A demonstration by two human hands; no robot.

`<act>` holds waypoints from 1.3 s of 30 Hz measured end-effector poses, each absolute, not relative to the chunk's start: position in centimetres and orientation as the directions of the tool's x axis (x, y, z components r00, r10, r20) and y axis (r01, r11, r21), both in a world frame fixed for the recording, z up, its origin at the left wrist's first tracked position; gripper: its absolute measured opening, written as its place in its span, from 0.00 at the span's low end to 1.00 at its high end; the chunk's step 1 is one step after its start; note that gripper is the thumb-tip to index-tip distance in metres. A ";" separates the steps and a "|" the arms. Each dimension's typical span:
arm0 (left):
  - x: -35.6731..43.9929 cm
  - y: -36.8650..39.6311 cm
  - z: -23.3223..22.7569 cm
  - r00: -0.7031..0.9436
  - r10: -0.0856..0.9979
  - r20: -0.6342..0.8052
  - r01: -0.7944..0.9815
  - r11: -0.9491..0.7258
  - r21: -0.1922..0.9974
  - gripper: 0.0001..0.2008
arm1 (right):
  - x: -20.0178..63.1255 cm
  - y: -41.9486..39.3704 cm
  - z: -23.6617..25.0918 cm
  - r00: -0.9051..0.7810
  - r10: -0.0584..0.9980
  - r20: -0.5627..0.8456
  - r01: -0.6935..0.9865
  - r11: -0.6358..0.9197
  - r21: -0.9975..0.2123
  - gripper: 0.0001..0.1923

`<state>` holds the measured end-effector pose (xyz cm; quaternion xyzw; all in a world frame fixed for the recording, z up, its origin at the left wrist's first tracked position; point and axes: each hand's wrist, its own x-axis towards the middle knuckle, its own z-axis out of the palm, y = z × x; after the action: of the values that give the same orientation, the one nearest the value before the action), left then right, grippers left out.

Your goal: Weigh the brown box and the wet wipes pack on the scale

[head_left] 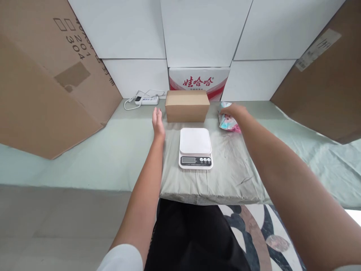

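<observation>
My right hand [234,111] grips the upper part of a printed plastic packet [226,122] in light blue, white and pink. What the packet contains cannot be made out. To the left of a closed brown cardboard box [187,107], my left hand [158,122] is held with its fingers stretched out and nothing in them. A white kitchen scale [195,141] sits between my forearms, in front of the box. Its platform is bare and its grey display shows no readable digits.
A white power strip [146,100] with a looped cord lies at the back left. Large cardboard sheets [56,75] [324,82] flank the cloth-covered table [135,150]. White panels and a red-lettered white carton [199,78] stand behind. The table's front edge is near my body.
</observation>
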<state>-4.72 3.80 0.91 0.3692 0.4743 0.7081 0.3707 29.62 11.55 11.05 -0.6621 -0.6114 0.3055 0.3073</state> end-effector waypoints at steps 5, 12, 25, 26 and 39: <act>-4.5 4.4 0.6 -0.415 0.894 0.168 -0.182 -0.263 0.948 0.36 | 26.3 10.1 11.1 0.294 0.954 0.054 0.837 -0.230 -0.496 0.50; -4.4 5.7 -0.5 -0.381 0.903 0.198 -0.187 -0.285 0.940 0.43 | 21.3 10.4 7.6 -0.019 0.977 0.211 0.429 0.198 -0.881 0.40; -2.2 2.1 2.0 -0.377 0.784 0.493 -0.069 -0.555 0.829 0.34 | 23.6 1.9 6.2 -0.007 0.830 0.558 0.332 0.528 -0.781 0.44; -1.7 1.2 2.4 -0.370 0.773 0.516 -0.055 -0.573 0.818 0.33 | 24.2 0.3 6.3 0.010 0.821 0.571 0.338 0.535 -0.774 0.44; -0.3 -11.5 0.8 -0.353 0.783 0.513 -0.058 -0.565 0.823 0.32 | 26.3 -9.9 2.0 0.098 0.817 0.569 0.346 0.507 -0.789 0.40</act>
<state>-0.28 -11.47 0.83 0.4918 0.3682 0.7354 0.2859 26.34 -9.89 2.00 -0.4538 -0.6407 0.2008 0.5858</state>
